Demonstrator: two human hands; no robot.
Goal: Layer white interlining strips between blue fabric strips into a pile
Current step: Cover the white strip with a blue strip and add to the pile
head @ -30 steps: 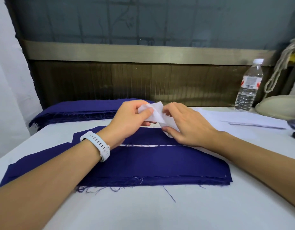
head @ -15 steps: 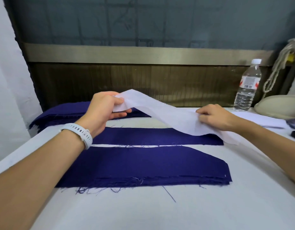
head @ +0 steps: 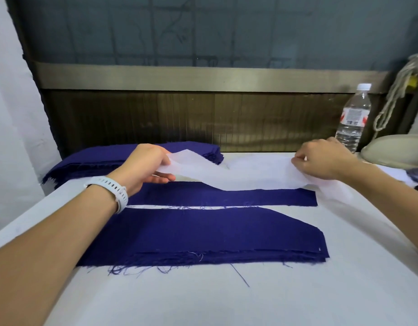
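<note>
Since half a second ago the 2 hands have drawn further apart: the right hand (head: 321, 161) has slid out to its own side, toward the water bottle (head: 352, 118), while the left hand (head: 144, 168) has kept nearly its old place, so the white interlining strip (head: 238, 175) now spans longer and lower between them. The left hand, with a white watch (head: 111, 188) on its wrist, grips the strip's left end with fingers curled over the top edge and 1 finger stretched out beneath it. The right hand pinches the strip near its other end with bent fingertips, knuckles up; a short tail of white cloth runs on past that wrist and lies on the table (head: 226, 302). Between the 2 grips the strip sags in a shallow wave and hangs just above the far edge of a narrow blue strip (head: 226, 195), which lies flat below and between the hands; whether the 2 touch cannot be told. Nearer the person than that, across a thin gap of white table, lies a wider pile of blue fabric (head: 203, 234) with frayed threads along its near edge. Beyond the left hand a thicker stack of blue cloth (head: 97, 158) sits at the back of the table. Beyond the right hand stands the clear bottle with its white cap, and further to that side are a pale rounded object (head: 396, 149) and a hanging cord (head: 391, 102).
</note>
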